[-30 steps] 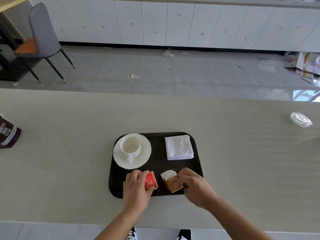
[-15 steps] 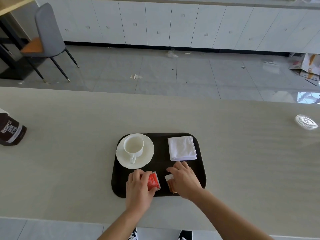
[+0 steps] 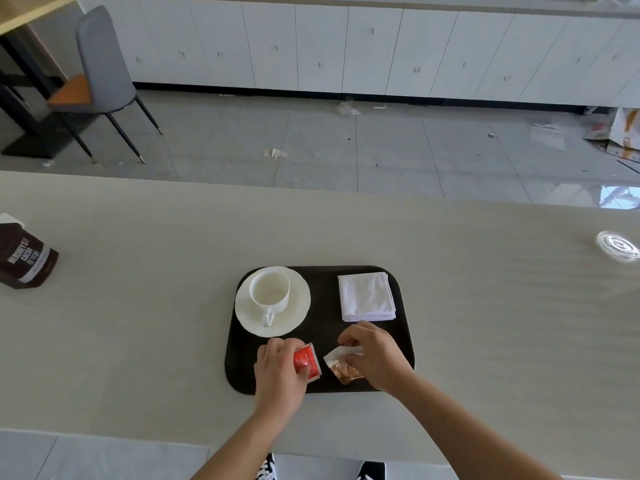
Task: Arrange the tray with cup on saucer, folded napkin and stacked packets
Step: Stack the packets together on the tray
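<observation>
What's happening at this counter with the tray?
A person is laying out a dark rounded tray. A white cup sits on a white saucer at the far left, a folded white napkin at the far right. Near the front, the left hand holds a red packet and the right hand holds a brown packet; they are not stacked yet.

On the dark rounded tray (image 3: 320, 327): white cup (image 3: 269, 294) on white saucer (image 3: 296, 317) rear left, folded white napkin (image 3: 366, 296) rear right, two small packets (image 3: 341, 367) in front.
</observation>
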A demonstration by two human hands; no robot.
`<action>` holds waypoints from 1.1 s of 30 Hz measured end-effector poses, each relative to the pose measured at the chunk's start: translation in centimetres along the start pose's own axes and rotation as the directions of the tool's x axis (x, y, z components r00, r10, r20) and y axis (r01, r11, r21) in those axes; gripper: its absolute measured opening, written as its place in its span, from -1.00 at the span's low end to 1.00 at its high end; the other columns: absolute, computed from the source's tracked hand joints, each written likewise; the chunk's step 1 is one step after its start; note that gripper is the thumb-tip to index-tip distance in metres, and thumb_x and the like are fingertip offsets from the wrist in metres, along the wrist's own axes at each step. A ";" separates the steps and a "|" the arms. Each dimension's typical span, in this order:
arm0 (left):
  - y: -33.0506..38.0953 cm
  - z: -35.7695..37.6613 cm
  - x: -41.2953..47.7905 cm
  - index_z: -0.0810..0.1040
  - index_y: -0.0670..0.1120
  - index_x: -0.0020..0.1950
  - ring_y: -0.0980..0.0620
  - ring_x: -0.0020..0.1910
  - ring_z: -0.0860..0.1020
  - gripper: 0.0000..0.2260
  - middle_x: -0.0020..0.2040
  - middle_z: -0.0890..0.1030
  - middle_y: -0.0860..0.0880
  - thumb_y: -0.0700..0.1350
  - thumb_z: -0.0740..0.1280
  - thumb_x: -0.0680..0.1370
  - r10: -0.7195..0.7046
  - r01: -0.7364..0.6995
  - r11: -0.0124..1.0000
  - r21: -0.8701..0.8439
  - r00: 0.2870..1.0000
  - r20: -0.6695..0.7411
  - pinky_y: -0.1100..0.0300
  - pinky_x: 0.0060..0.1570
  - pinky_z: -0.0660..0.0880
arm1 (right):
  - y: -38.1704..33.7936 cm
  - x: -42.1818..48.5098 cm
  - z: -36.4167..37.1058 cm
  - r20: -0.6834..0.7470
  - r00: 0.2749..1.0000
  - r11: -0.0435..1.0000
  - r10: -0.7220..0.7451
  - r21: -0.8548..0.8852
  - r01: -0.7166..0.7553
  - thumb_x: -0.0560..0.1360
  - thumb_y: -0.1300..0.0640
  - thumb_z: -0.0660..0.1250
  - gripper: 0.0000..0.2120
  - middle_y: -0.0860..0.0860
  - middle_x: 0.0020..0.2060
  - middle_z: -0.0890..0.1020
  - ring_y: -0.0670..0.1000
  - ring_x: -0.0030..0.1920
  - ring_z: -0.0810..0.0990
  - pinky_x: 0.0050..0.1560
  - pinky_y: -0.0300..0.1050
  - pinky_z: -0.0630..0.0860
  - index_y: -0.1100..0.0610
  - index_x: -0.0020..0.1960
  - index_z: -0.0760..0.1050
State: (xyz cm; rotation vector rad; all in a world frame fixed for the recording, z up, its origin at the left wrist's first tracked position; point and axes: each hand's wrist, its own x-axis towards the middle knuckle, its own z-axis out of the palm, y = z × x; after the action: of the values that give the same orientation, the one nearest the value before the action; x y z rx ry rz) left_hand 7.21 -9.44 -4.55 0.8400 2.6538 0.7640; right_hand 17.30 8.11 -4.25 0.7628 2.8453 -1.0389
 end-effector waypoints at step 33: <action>0.4 1.1 -0.2 0.52 0.08 0.13 -0.01 0.13 0.36 -0.52 0.09 0.41 0.04 0.04 0.59 0.28 -0.061 0.063 0.996 0.058 0.997 -0.039 0.05 0.06 0.41 | -2.5 0.5 0.2 0.125 0.886 0.894 0.447 -0.068 -0.442 0.43 0.11 0.38 -0.88 -0.09 -0.12 0.62 -0.09 -0.18 0.57 -0.32 -0.25 0.48 0.00 -0.04 0.56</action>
State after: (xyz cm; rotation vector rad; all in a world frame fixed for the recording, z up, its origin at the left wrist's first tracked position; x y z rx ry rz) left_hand 7.96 -8.88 -5.20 0.7612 2.7340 0.6960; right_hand 15.66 6.52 -3.02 1.2126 2.3927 -0.9204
